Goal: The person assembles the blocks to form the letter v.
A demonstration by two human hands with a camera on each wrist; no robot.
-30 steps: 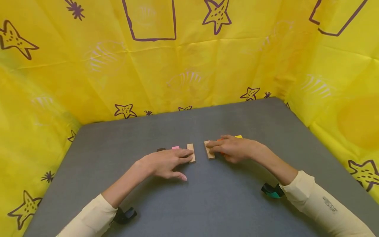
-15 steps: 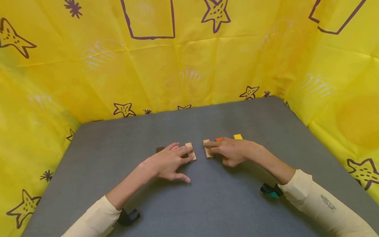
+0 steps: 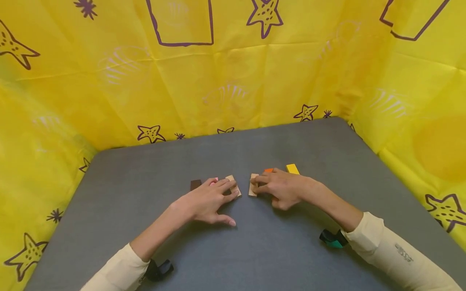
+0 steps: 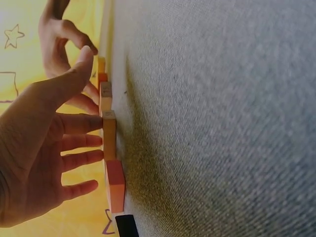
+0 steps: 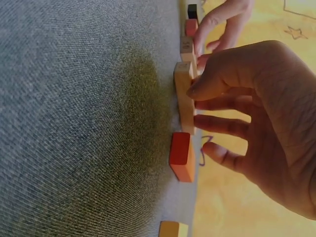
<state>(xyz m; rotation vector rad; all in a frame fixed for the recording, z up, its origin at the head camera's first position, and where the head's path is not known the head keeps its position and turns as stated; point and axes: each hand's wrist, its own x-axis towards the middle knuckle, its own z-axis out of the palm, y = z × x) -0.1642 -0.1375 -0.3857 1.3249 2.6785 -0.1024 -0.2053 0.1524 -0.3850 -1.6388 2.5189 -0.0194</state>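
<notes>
Two plain wooden blocks lie flat at mid-table, a narrow gap between them. On the left wooden block (image 3: 230, 178), my left hand (image 3: 204, 204) rests its fingertips, thumb held away toward the front. My right hand (image 3: 285, 188) touches the top of the right wooden block (image 3: 251, 188) with extended fingers. That left block slants, its far end leaning left, while the right one lies nearly straight. Beside my left hand is a pink block (image 4: 116, 185), partly covered by fingers in the head view. An orange block (image 5: 182, 155) lies just right of the right wooden block.
A dark brown block (image 3: 195, 184) lies at the row's left end, a yellow block (image 3: 292, 169) at its right end. The grey tabletop (image 3: 240, 250) meets a yellow patterned cloth (image 3: 233, 64) at the back and sides. Black devices (image 3: 160, 270) sit under both wrists.
The left wooden block has turned, its far end swinging left. The right block has turned straighter, its near end shifting left. Both hands have moved slightly with them; more of the yellow block shows.
</notes>
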